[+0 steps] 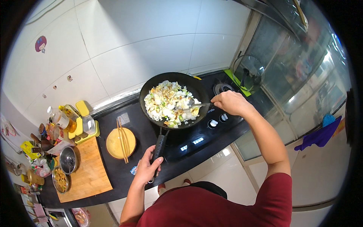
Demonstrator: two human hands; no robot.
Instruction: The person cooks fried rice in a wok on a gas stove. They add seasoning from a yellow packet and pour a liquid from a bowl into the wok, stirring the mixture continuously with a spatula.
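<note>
A black wok point(201, 88) sits on the stove, filled with fried rice point(166, 102) mixed with egg and chopped greens. My left hand point(146, 166) is closed around the wok's black handle point(160, 145), which points toward me. My right hand point(231, 103), at the wok's right rim, grips a metal spoon point(204, 104). The spoon reaches into the rice, and its head is partly buried and blurred.
A yellow bowl point(112, 143) with chopsticks point(123, 142) across it stands left of the wok. Further left are a wooden cutting board point(90, 166), metal bowls point(68, 159) and seasoning bottles point(62, 120). A glass lid point(249, 70) leans at the back right, beyond a second burner point(224, 88).
</note>
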